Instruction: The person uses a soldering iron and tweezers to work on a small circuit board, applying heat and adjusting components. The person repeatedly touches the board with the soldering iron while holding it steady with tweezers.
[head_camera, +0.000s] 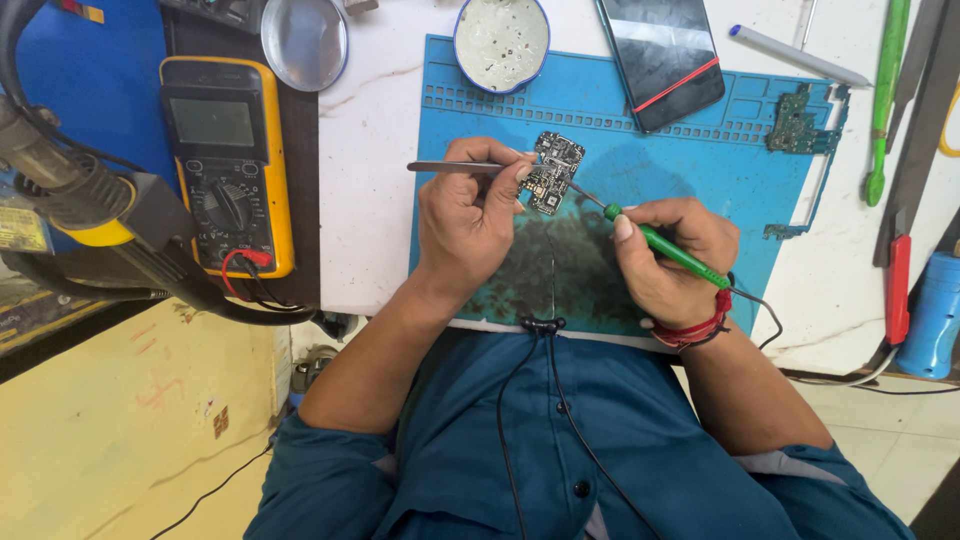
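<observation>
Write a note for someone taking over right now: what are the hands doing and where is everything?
Left hand: fingers pinch metal tweezers, tips at the small circuit board.
Right hand: grips the green soldering iron, tip at the board's edge.
The board lies on the blue mat; a second board sits at the mat's right corner, a phone on the mat's top edge, a yellow multimeter to the left.
Done or left: cannot tell from here.
</observation>
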